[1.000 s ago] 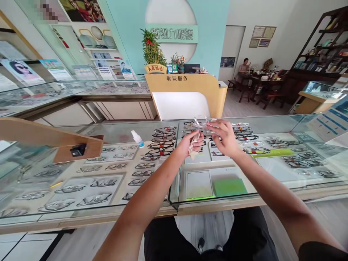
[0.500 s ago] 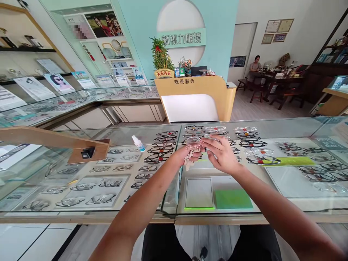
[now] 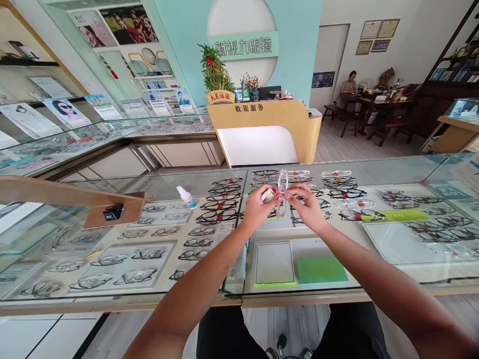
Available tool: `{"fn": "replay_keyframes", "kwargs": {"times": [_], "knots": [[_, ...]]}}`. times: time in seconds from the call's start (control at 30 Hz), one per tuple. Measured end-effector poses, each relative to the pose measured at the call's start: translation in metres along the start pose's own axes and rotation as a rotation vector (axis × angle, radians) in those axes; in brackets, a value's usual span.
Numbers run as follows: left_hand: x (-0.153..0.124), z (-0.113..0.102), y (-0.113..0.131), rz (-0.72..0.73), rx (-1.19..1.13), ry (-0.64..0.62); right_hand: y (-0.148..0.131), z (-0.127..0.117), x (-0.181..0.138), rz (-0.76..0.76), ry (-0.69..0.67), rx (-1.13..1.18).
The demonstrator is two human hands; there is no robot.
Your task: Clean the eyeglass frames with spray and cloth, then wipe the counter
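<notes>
A pair of clear-framed eyeglasses (image 3: 283, 181) is held up over the glass counter, turned so its lenses stand one above the other. My left hand (image 3: 258, 207) is closed around a pale cloth (image 3: 267, 195) and pinches the glasses from the left, near a small red spot on them. From the right, the fingers of my right hand (image 3: 309, 207) grip the same glasses near their middle. Behind and below my hands, rows of eyeglasses (image 3: 217, 215) lie in the display; my hands partly cover some of them.
On the glass counter (image 3: 234, 289) a small white and blue bottle (image 3: 186, 197) stands to the left. Further left is a wooden piece (image 3: 93, 212) with a black box (image 3: 113, 212). A green pad (image 3: 322, 270) lies in front. Across the room a person (image 3: 349, 85) sits at a table.
The glasses have turned from lying roughly flat to lenses one above the other. My right hand has closed on them, and the cloth is bunched in my left hand. The view has shifted slightly.
</notes>
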State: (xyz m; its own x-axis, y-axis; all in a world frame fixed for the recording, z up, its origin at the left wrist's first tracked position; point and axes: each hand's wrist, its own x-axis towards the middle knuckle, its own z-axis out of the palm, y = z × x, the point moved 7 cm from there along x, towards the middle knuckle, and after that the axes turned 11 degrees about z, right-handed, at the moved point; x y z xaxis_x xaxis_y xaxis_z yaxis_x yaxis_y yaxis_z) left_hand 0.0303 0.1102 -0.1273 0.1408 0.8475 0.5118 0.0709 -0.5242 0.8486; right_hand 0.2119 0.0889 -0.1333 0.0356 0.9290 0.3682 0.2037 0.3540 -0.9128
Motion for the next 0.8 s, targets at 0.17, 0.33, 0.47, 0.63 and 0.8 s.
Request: {"fn": "replay_keyframes", "kwargs": {"times": [0.17, 0.33, 0.47, 0.63, 0.8], "knots": [[-0.003, 0.0, 0.011, 0.065, 0.077, -0.005, 0.019, 0.013, 0.003, 0.299, -0.168, 0.351], [0.0, 0.0, 0.005, -0.011, -0.011, -0.039, 0.026, 0.014, 0.002, 0.45, -0.207, 0.48], [0.002, 0.0, 0.001, -0.071, -0.057, -0.042, 0.027, 0.015, 0.004, 0.472, -0.256, 0.541], [0.003, 0.0, -0.003, -0.077, -0.028, -0.069, 0.026, 0.015, 0.005, 0.507, -0.266, 0.611], [0.007, -0.014, 0.002, 0.054, 0.216, -0.073, 0.025, 0.005, 0.011, 0.525, -0.26, 0.569]]}}
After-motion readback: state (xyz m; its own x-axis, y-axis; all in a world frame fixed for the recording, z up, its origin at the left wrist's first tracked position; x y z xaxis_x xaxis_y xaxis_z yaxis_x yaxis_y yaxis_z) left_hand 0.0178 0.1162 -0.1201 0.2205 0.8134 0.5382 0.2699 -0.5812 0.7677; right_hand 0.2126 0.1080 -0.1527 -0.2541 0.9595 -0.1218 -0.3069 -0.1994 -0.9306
